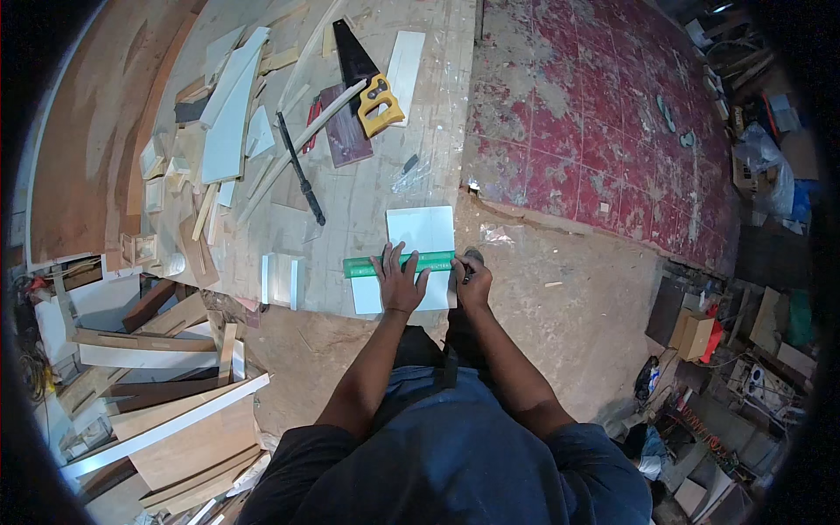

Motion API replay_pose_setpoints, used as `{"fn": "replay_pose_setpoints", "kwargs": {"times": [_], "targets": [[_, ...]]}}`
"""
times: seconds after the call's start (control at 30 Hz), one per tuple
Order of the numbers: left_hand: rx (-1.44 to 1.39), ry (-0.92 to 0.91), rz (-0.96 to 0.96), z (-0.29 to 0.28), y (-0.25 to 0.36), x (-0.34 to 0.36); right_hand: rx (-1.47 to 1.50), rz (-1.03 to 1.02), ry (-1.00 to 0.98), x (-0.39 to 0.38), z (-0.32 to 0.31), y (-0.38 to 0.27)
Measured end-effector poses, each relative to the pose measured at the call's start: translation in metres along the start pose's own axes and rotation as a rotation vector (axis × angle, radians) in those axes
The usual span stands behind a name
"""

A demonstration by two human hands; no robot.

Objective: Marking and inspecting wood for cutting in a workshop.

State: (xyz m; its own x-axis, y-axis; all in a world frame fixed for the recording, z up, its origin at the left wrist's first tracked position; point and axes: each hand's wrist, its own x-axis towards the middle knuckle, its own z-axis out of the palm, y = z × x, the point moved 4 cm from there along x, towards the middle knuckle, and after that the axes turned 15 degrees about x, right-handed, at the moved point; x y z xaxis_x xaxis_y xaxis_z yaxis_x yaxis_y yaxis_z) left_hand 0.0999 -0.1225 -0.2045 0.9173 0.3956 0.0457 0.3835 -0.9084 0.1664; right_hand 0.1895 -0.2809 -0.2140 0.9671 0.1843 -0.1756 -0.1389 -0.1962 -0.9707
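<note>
A green ruler [436,262] lies crosswise over a white board [421,229] near the front edge of the work surface. My left hand [399,278] rests flat on the ruler with its fingers spread. At the ruler's right end, my right hand [473,282] is closed in a pinch around a small dark pen [465,277], close to the board's right edge; its tip is too small to make out. Another white piece [367,297] shows below the ruler at the left, partly behind my left hand and forearm.
A yellow-handled handsaw [381,106], a dark bar [300,166] and a maroon board [345,127] lie farther back. Wood offcuts [229,118] cover the left side. A white channel-shaped piece [283,280] stands left of my hands. Scrap boards [179,420] pile up at lower left.
</note>
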Motion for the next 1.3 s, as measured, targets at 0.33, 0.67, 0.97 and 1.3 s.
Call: {"fn": "replay_pose_setpoints", "kwargs": {"times": [0.33, 0.67, 0.97, 1.3], "targets": [[0.026, -0.003, -0.011, 0.004, 0.001, -0.001, 0.042, -0.035, 0.014, 0.000, 0.000, 0.008], [0.026, -0.038, -0.023, 0.005, 0.000, -0.002, 0.031, -0.033, 0.000, 0.000, 0.000, 0.004], [-0.016, -0.056, -0.008, -0.009, 0.005, 0.003, 0.075, -0.013, 0.009, 0.000, -0.001, 0.011], [0.032, -0.144, -0.021, -0.005, 0.003, 0.002, 0.082, -0.001, -0.003, 0.000, 0.001, 0.017]]}}
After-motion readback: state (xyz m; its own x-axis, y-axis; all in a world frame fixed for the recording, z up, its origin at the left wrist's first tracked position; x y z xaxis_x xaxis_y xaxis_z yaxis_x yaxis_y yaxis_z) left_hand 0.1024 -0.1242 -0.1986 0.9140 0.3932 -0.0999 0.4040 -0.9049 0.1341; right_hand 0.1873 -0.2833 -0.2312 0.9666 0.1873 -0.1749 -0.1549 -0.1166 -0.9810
